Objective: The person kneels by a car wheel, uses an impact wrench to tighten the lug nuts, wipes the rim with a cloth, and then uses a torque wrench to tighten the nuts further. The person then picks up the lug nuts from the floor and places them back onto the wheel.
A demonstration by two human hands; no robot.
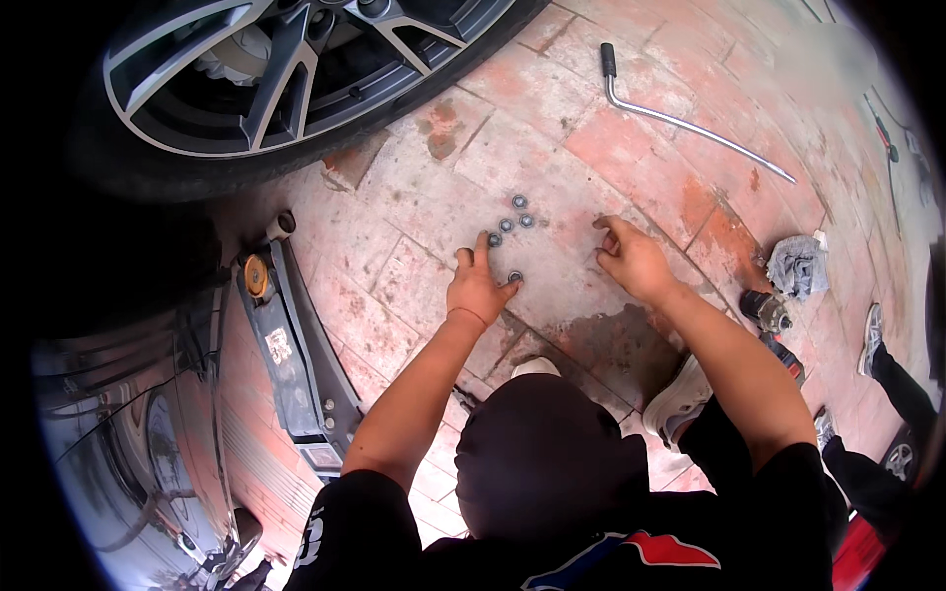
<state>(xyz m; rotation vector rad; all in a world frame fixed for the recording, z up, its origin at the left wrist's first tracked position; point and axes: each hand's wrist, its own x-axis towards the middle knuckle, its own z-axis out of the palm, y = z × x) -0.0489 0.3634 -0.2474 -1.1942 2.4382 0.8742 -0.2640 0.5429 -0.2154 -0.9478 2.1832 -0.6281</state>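
Note:
Several small metal lug nuts (506,226) lie in a loose cluster on the reddish paving. My left hand (477,286) is low over the ground with its fingers spread. One fingertip is at the nearest nut of the cluster (495,239), and the thumb is at a separate lug nut (514,278); whether it presses on either, I cannot tell. Right of the nuts, my right hand (636,261) hovers with fingers loosely curled, thumb and forefinger apart, and nothing visible between them.
A car wheel (286,79) fills the upper left. Left of my arm lies a floor jack (296,340), beside a dark car body (128,463). A bent metal bar wrench (690,123), a crumpled grey rag (796,266) and a cordless power tool (766,311) lie right. Another person's legs (892,379) show far right.

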